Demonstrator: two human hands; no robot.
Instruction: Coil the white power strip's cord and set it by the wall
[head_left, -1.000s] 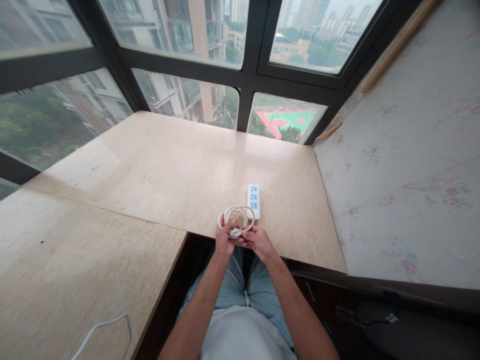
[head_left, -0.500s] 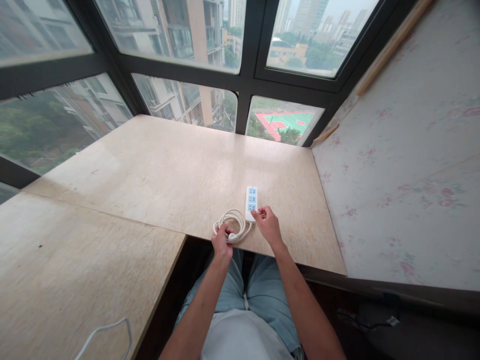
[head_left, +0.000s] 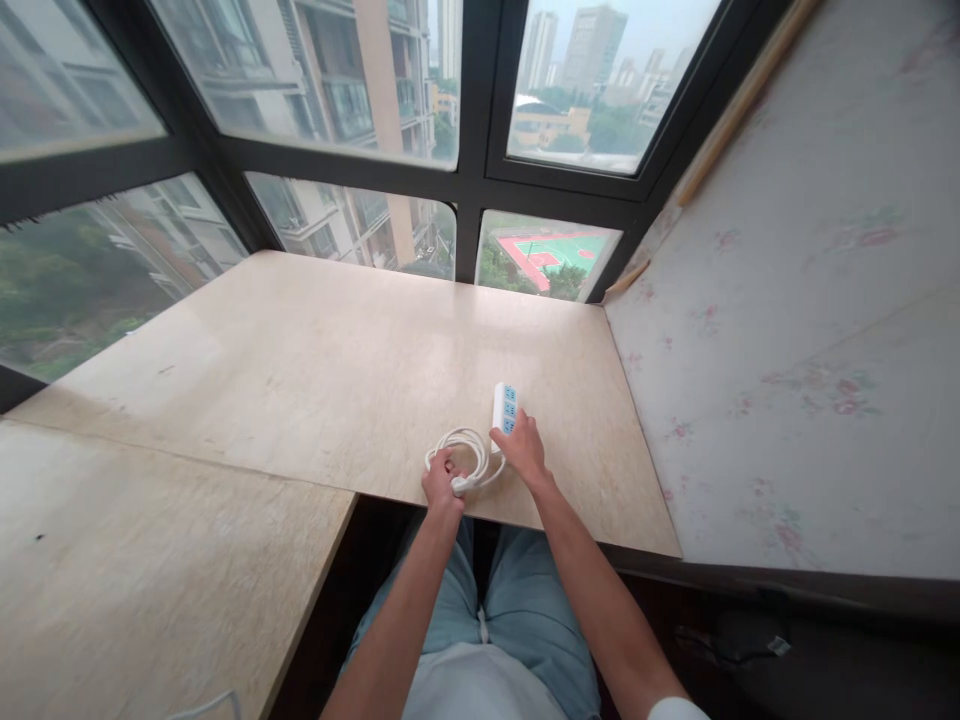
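Note:
A white power strip (head_left: 499, 405) with blue socket faces stands tilted on the beige countertop, its sockets turned to the right. My right hand (head_left: 523, 445) is closed round its near end, thumb on the left side and fingers on the right. From that end a white cord (head_left: 466, 437) runs into a loose coil to the left. My left hand (head_left: 442, 483) is closed on the near left part of the coil, by the white plug (head_left: 459, 486). The fingertips of my left hand are partly hidden behind the cord.
The beige countertop (head_left: 337, 370) reaches back to dark-framed windows (head_left: 469, 170). A flowered wall (head_left: 787, 380) borders it on the right. Another counter section (head_left: 150, 560) extends at the left, with a white cable (head_left: 214, 703) at its bottom edge. My legs are below the front edge.
My right hand has closed on the power strip and tipped it, so its sockets now face right rather than up. My left hand stays at the coil. The camera view has shifted slightly.

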